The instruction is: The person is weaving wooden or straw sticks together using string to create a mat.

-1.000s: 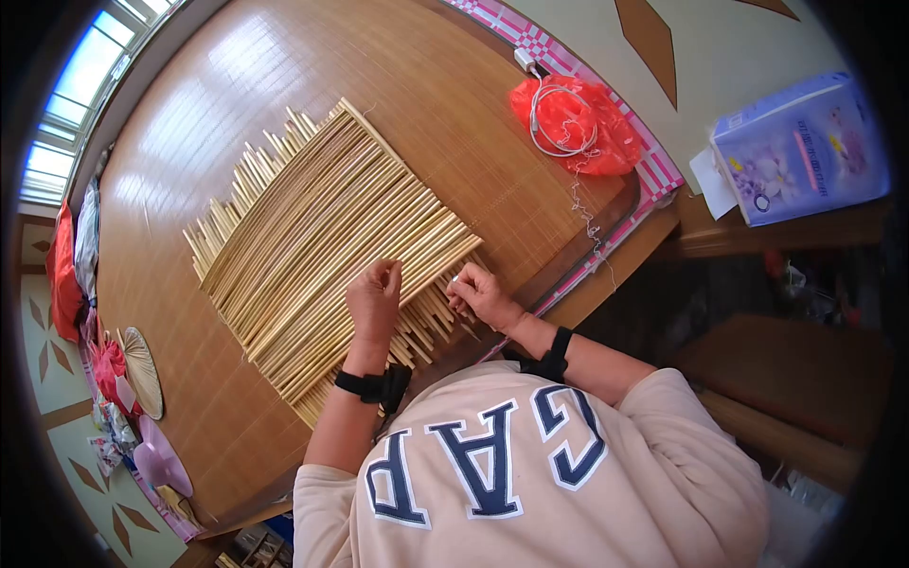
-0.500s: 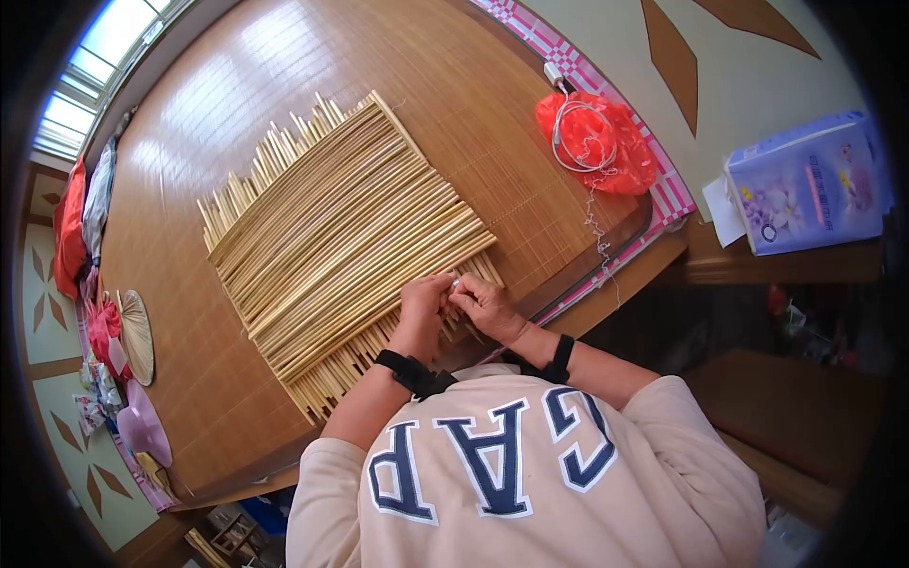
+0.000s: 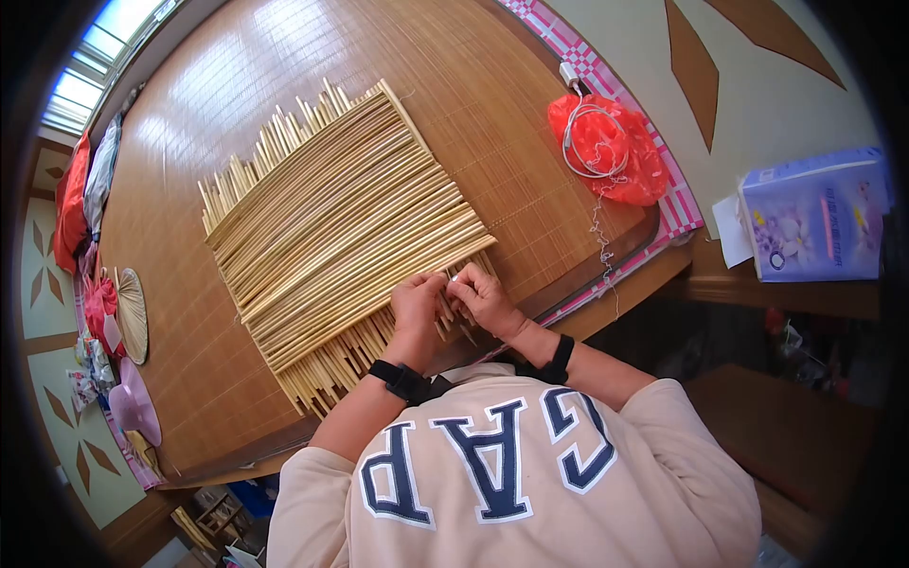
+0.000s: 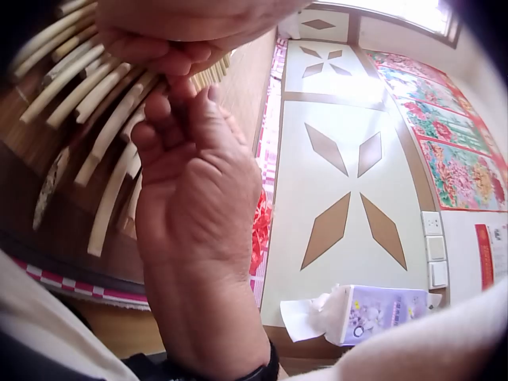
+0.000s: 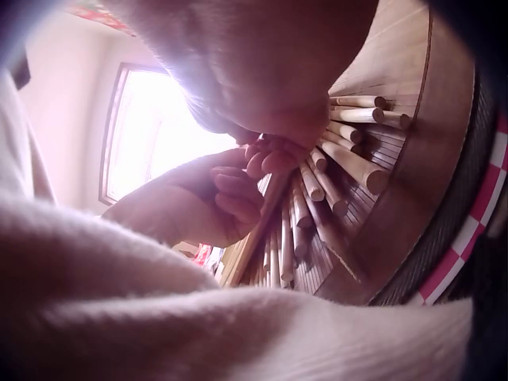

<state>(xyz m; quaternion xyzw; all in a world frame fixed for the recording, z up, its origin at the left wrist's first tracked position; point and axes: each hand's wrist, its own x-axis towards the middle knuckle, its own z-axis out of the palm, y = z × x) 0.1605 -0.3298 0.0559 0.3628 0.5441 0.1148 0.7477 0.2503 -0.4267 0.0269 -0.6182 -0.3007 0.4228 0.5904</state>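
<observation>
Both hands meet at the near right corner of the pale yellow mat of crossed bamboo sticks (image 3: 331,218), which lies flat on the brown woven-topped table (image 3: 237,85); the left hand (image 3: 417,308) and the right hand (image 3: 485,298) are fingertip to fingertip, fingers curled tight, pinching the protruding stick ends (image 5: 353,163); those ends point back toward the person, directly under both hands, while the top layer runs crosswise; neither hand is nearer.
</observation>
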